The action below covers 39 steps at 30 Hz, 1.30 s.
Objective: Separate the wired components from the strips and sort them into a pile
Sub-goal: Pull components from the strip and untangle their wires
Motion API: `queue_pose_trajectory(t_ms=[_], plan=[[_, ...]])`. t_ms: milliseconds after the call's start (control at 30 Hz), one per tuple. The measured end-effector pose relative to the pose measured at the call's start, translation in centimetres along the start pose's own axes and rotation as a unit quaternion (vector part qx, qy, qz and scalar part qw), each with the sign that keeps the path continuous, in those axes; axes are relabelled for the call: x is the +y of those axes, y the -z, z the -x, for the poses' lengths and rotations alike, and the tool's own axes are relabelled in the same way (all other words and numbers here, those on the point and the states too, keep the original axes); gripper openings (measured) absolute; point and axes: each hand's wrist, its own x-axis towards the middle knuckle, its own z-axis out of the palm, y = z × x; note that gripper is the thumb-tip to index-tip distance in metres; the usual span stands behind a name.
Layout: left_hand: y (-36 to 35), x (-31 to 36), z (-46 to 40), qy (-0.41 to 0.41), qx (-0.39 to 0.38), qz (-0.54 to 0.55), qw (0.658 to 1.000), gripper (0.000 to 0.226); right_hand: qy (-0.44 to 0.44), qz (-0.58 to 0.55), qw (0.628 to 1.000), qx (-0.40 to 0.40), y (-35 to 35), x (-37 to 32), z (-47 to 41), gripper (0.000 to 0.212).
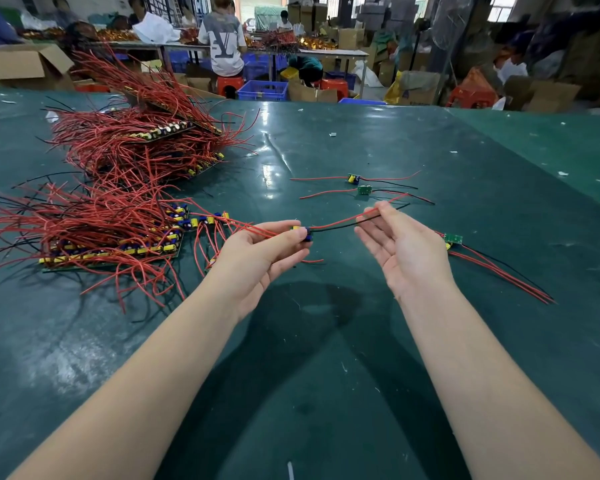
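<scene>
So the left hand (260, 249) is pinching a small wired component (303, 233) between thumb and fingertips, palm turned up, and you can see a bit of yellow and blue on it poking out past the fingers. Its red and black wires (340, 225) run across the gap to the right hand (400, 249), which has them nipped between thumb and forefinger near their far ends while the other fingers are spread loose, palm up. More red wires trail back from the left hand's side toward the strips. Both hands are held a little above the green table (326, 393), with the component hanging between them.

Off to the left there's a heap of strips (115, 244) with rows of yellow and blue parts and a big tangle of red wire sticking out everywhere. Behind that sits a second, taller stack of strips (142, 143), same mess of red leads.

On the right side, two loose components (359, 184) lie just beyond the right hand, close together, wires splayed out flat. Another loose component (452, 239) lies just right of the right hand, its red and black wires running off toward the table's right edge.

Further back there are people (222, 39) sitting at other tables, blue crates (262, 90), red stools and cardboard boxes.
</scene>
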Motion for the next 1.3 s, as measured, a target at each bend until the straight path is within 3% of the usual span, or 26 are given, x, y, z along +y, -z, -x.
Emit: queue_pose_trajectory(t_ms=[133,300,367,467,533,600,733,900,1033,1167,1300], plan=[[0.1,0.1,-0.1,0.002,0.018,-0.024,1.000,0.013,0.044,0.024,0.997,0.051,0.1,-0.6,-0.4,0.016],[-0.5,0.1,-0.2,-0.001,0.005,0.032,0.999,0.007,0.068,0.071,0.993,0.063,-0.3,-0.2,-0.1,0.019],[-0.8,0.0,-0.2,0.001,-0.008,0.044,0.999,0.009,0.048,0.125,0.991,0.024,-0.6,0.1,0.3,0.020],[-1.0,-0.1,-0.2,0.009,-0.031,0.069,0.997,0.024,-0.055,0.204,0.971,-0.115,-1.1,0.9,1.2,0.018],[-1.0,-0.1,0.0,0.004,-0.054,0.059,0.997,0.032,-0.110,0.200,0.955,-0.191,-1.3,1.5,1.7,0.013],[-1.1,-0.1,0.1,-0.007,-0.073,0.016,0.997,0.036,-0.132,0.163,0.956,-0.204,-1.4,2.0,2.0,0.005],[-1.1,-0.2,0.1,-0.040,-0.050,-0.092,0.994,0.039,-0.135,0.085,0.971,-0.179,-1.4,2.3,1.8,0.005],[-1.2,0.2,-0.3,-0.097,0.016,0.002,0.995,0.037,-0.123,-0.014,0.981,-0.150,-1.5,1.8,1.5,0.009],[-1.3,-0.3,-0.3,-0.098,0.013,0.005,0.995,0.033,-0.123,-0.037,0.984,-0.127,-1.5,2.0,1.6,0.008],[-0.6,0.1,-0.7,-0.057,0.036,-0.020,0.998,0.026,-0.097,-0.094,0.990,0.048,-0.4,0.7,0.3,0.007],[1.4,1.2,-1.7,-0.109,0.107,-0.103,0.983,0.024,-0.092,-0.136,0.973,0.165,1.8,-0.7,-1.3,0.010]])
